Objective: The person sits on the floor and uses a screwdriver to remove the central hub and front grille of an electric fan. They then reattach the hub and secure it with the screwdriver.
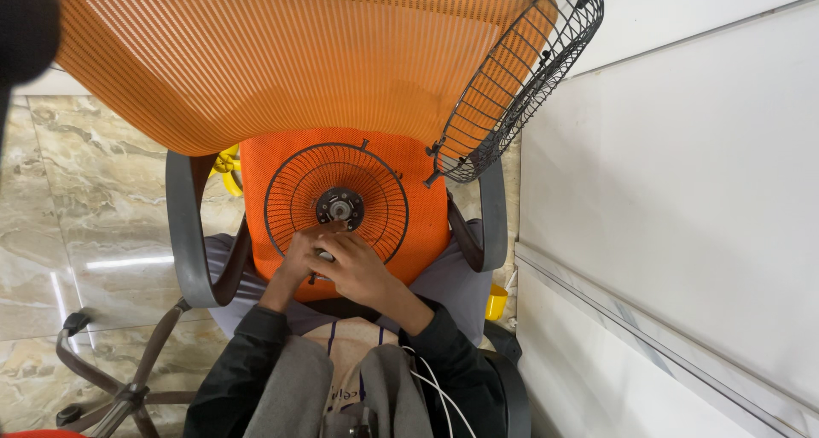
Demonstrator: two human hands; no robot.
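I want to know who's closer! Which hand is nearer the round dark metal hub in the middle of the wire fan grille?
Left. The left hand sits just below the hub; the right hand is lower, further off.

no packages, signs or screens in view.
the one bit of lettering is a small dark print on the shirt (345, 378), pale beige, low in the middle between the dark sleeves; too small to make out.
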